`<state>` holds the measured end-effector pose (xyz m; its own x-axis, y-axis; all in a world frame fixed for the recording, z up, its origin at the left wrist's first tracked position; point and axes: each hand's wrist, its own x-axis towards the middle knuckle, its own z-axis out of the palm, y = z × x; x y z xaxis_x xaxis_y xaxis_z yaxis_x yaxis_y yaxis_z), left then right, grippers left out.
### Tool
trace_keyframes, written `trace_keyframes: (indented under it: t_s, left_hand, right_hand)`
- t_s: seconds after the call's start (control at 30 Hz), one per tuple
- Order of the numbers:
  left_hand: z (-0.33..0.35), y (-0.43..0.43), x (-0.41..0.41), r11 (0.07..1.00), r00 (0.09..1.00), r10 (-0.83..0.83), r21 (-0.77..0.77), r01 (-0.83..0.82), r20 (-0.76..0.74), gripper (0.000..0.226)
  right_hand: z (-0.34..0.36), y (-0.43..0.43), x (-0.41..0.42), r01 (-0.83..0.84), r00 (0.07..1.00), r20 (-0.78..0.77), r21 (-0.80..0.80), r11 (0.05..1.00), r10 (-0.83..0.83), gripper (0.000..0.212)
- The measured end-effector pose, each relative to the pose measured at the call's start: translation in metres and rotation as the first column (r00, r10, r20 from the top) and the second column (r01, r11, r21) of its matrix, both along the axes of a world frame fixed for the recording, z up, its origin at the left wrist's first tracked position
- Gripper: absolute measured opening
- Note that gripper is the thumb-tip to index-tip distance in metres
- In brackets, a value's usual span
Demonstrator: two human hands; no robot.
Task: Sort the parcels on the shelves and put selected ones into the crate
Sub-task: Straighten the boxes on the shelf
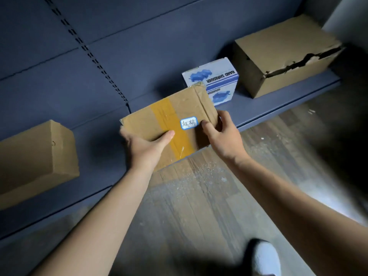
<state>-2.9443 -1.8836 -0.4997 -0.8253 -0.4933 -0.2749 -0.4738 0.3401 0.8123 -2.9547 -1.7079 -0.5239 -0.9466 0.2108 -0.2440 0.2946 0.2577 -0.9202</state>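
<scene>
- We hold the taped parcel in both hands, over the front edge of the shelf. Its near part juts out above the floor.
- Our left hand grips its near-left edge, thumb flat on top and fingers hidden beneath.
- Our right hand clasps the right end, thumb beside the white label.
- The parcel's top face is tilted toward us. Its longer side seems to run roughly along the shelf's front edge, and the yellow tape crosses it.
- Behind it stands a white-and-blue box.
- A torn carton sits towards the shelf's right end, and a plain carton towards the left.
</scene>
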Motion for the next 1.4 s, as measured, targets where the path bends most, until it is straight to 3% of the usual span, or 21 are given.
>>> trace_keyframes:
  t_s: [0.13,0.27,0.43,0.73,1.07,1.3,1.4]
  left_hand:
    - [0.075,0.047,0.022,0.994,0.991,-0.109,-0.02,0.11,0.076,0.122]
    - [0.158,0.099,0.038,0.953,0.955,-0.287,-0.074,0.292,0.08,0.11]
    - [0.248,0.174,0.058,0.875,0.884,-0.464,-0.122,0.468,0.065,0.114]
    - [0.339,0.338,0.083,0.673,0.687,-0.726,-0.159,0.722,0.045,0.118]
    - [0.353,0.542,0.103,0.513,0.533,-0.839,-0.166,0.842,0.108,0.113]
    - [0.313,0.649,0.099,0.388,0.399,-0.903,-0.1,0.916,0.161,0.115]
    - [0.286,0.687,0.09,0.333,0.341,-0.919,-0.071,0.94,0.198,0.119]
  right_hand:
    - [0.076,0.048,0.046,0.1,0.992,0.078,-0.01,0.995,-0.099,0.024]
    - [0.153,0.093,0.093,0.258,0.962,0.102,-0.025,0.966,-0.254,0.021]
    - [0.238,0.153,0.139,0.436,0.897,0.075,0.007,0.9,-0.435,0.02]
    - [0.333,0.289,0.211,0.657,0.75,0.054,0.054,0.752,-0.659,0.029]
    - [0.343,0.464,0.255,0.757,0.632,0.156,0.085,0.648,-0.759,0.03]
    - [0.299,0.554,0.262,0.795,0.547,0.244,0.146,0.588,-0.8,0.031]
    - [0.276,0.582,0.257,0.815,0.497,0.264,0.184,0.549,-0.826,0.022]
